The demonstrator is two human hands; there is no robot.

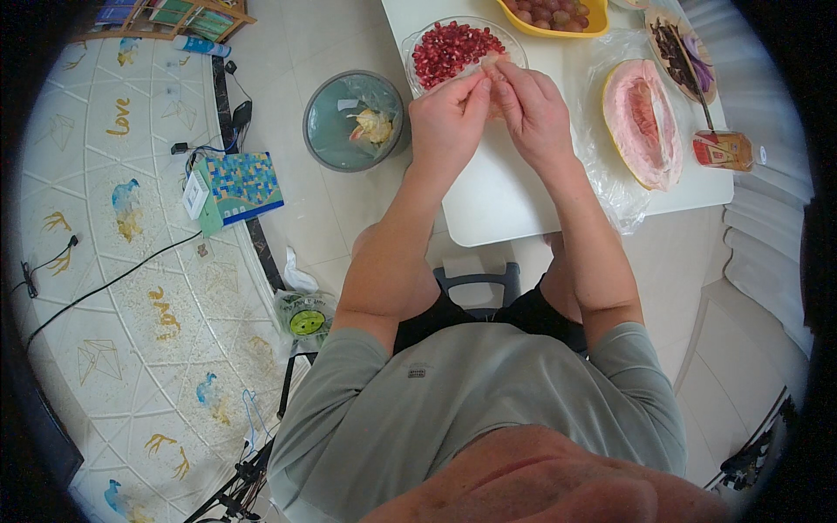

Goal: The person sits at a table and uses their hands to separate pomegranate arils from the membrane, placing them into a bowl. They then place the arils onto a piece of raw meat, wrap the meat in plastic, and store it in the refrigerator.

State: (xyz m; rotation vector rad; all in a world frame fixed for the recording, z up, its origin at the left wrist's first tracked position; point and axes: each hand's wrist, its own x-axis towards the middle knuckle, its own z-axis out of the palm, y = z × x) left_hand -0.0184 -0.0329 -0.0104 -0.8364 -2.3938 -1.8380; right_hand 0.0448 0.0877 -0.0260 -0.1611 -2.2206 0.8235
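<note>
My left hand (450, 119) and my right hand (537, 112) meet over the near side of a clear glass bowl (521, 51). Their fingertips pinch a pale pink piece of pomelo flesh (495, 110) between them, largely covered by the fingers. Red pomegranate seeds (451, 52) fill the far left part of the bowl, and the part behind my hands is hidden. To the right, an opened pomelo (641, 124) with thick pink-white pith and some flesh inside rests on a clear plastic bag (592, 85).
A yellow basket of grapes (551, 14) stands at the back of the white table (503, 202). At the right are a plate (660, 26) of dark and purple pieces and a labelled jar (722, 150). A lined trash bin (353, 78) stands left of the table, beside a cable-strewn padded surface (131, 274).
</note>
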